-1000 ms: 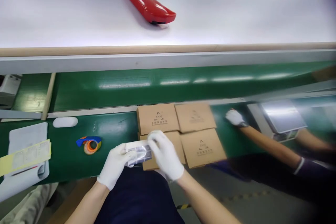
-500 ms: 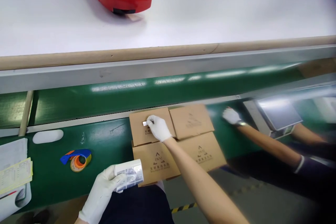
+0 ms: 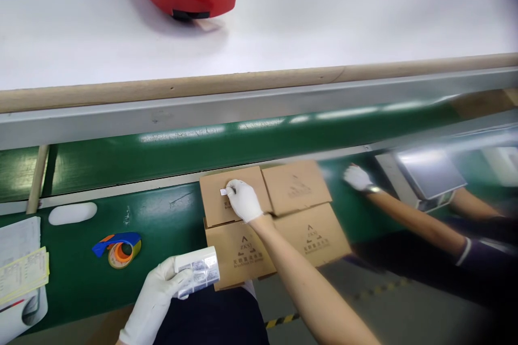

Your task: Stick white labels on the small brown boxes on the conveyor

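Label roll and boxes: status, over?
Left hand grips label roll. Right hand holds a label against the far-left box. Co-worker's hand off to the right.

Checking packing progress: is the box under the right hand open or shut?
Shut. The box has a flat, whole top, no flap raised; the right hand holds a small label on it.
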{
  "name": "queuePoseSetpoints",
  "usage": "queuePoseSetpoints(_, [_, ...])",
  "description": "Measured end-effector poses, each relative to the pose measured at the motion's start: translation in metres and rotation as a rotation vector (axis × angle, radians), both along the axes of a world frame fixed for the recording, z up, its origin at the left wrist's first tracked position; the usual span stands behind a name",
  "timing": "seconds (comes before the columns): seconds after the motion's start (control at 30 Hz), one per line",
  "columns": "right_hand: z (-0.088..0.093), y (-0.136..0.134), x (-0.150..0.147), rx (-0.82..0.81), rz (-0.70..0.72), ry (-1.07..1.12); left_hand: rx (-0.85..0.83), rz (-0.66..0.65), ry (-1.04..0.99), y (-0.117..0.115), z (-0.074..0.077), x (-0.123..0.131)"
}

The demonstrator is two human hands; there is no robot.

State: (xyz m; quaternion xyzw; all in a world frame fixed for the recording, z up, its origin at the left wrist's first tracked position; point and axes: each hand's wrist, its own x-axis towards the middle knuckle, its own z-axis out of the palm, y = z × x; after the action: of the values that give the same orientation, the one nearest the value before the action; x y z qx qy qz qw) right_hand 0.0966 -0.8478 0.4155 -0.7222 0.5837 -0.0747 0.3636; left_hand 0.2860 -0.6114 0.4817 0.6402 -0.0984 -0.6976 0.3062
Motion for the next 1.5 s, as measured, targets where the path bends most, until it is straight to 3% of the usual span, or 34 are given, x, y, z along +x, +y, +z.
queuePoseSetpoints(0.43, [0.006, 0.007, 0.018, -0.042, 0.026, 0.230, 0.006, 0.030, -0.011, -0.002, 0.006, -0.004])
queuePoseSetpoints(0.53, [0.009, -0.002, 0.011, 0.036, -0.062, 0.326, -0.003, 0.023, -0.010, -0.001, 0.011, -0.004])
queuePoseSetpoints(0.63, [0.019, -0.001, -0.016, 0.106, -0.224, 0.371, -0.024, 0.055, 0.011, 0.001, 0.019, -0.004])
queuePoseSetpoints(0.73, [0.042, 0.033, -0.044, 0.107, -0.242, 0.170, -0.094, 0.027, -0.017, 0.002, 0.026, -0.005])
queuePoseSetpoints(0.87, [0.084, 0.116, -0.052, 0.291, -0.006, -0.475, -0.258, -0.101, -0.104, 0.004, 0.035, -0.014])
queuePoseSetpoints(0.93, [0.102, 0.149, -0.049, 0.367, 0.054, -0.598, -0.328, -0.129, -0.121, 0.005, 0.042, -0.020])
queuePoseSetpoints(1.1, [0.129, 0.179, -0.048, 0.437, -0.014, -0.638, -0.426, -0.163, -0.153, 0.014, 0.061, -0.029])
queuePoseSetpoints(1.5, [0.171, 0.201, -0.042, 0.204, 0.123, -0.440, -0.541, -0.357, -0.420, 0.040, 0.095, -0.022])
